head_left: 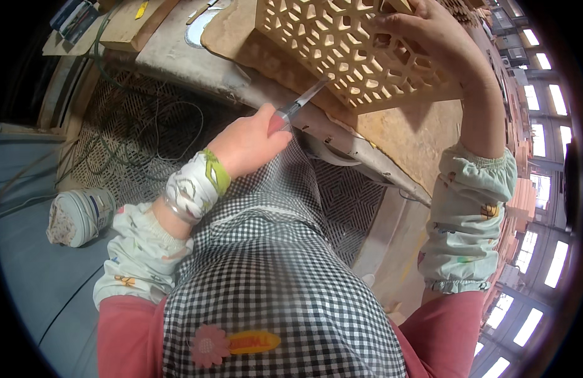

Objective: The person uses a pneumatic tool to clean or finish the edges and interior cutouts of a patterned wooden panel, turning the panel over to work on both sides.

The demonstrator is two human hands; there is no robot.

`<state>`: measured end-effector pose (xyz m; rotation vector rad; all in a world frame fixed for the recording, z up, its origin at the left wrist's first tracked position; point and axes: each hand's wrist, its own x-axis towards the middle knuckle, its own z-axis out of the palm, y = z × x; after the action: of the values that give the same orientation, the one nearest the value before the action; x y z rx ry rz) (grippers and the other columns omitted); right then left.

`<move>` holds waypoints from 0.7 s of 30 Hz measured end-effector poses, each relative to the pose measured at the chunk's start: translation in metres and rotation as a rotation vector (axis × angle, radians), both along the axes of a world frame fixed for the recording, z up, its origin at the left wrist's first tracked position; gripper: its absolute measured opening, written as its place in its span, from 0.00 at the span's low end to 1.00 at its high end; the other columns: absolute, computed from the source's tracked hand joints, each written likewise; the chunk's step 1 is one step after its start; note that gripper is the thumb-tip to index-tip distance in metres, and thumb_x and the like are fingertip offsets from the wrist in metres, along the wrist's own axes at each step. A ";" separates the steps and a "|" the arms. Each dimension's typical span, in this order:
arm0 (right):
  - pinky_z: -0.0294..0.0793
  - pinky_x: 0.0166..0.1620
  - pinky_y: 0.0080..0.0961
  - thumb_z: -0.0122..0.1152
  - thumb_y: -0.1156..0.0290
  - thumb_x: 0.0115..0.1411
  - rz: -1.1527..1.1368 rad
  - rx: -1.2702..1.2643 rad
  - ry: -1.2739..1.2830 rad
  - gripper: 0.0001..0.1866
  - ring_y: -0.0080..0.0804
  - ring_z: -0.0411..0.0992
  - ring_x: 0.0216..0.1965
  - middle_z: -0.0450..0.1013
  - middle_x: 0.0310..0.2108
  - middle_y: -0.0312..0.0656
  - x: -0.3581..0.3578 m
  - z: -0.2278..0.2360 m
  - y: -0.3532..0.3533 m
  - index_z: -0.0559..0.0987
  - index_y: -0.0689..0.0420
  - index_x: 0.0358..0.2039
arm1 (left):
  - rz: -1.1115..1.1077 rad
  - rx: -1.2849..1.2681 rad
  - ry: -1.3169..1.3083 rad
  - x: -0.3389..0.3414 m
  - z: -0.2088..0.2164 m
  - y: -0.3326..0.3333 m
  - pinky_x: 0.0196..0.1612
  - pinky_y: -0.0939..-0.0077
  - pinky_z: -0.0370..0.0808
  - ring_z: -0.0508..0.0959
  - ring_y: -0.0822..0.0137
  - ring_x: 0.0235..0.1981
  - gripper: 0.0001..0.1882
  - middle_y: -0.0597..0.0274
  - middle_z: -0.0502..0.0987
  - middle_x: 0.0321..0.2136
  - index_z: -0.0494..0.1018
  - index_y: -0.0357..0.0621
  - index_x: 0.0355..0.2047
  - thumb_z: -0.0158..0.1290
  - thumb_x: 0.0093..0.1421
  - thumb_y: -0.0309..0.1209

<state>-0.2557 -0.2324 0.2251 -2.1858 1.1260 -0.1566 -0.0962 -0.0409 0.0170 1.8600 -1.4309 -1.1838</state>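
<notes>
Steadying lattice panel (357, 60) at 1 o'clock, right grip (433, 34) pinched it; left grip (252, 138) clenched red-handled blade (296, 106); panel already pierced, remainder unclear.

Patterned floor mat (347, 214), bright windows (556, 264)

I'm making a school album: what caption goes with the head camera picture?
The left hand points a red-handled bladed tool toward a tan lattice panel held by the right hand.

1 white bucket (84, 217) sits — near patterned matting (178, 120).
</notes>
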 end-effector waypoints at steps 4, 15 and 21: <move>0.73 0.42 0.20 0.66 0.72 0.62 0.033 -0.232 -0.042 0.19 0.19 0.72 0.38 0.77 0.40 0.33 0.005 -0.008 0.021 0.78 0.62 0.53 | 0.013 0.176 0.342 0.005 0.004 -0.019 0.16 0.75 0.69 0.72 0.74 0.14 0.26 0.66 0.71 0.20 0.67 0.36 0.51 0.54 0.69 0.48; 0.72 0.39 0.20 0.69 0.71 0.61 -0.026 -0.067 0.083 0.14 0.18 0.71 0.35 0.78 0.36 0.32 0.000 0.011 0.012 0.81 0.61 0.47 | -0.089 0.226 0.114 -0.006 0.001 -0.068 0.51 0.53 0.79 0.85 0.46 0.45 0.31 0.41 0.83 0.47 0.67 0.33 0.58 0.51 0.64 0.46; 0.73 0.39 0.20 0.70 0.73 0.60 -0.086 0.010 -0.037 0.14 0.19 0.73 0.34 0.79 0.36 0.33 -0.009 -0.005 -0.008 0.81 0.61 0.46 | -0.048 0.018 -0.188 -0.017 -0.016 -0.023 0.45 0.43 0.78 0.82 0.33 0.40 0.25 0.36 0.83 0.35 0.66 0.39 0.50 0.53 0.66 0.48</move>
<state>-0.2646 -0.2406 0.2199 -2.1181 1.1979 -0.2269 -0.1128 -0.0640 0.0005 2.0045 -1.5775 -1.0704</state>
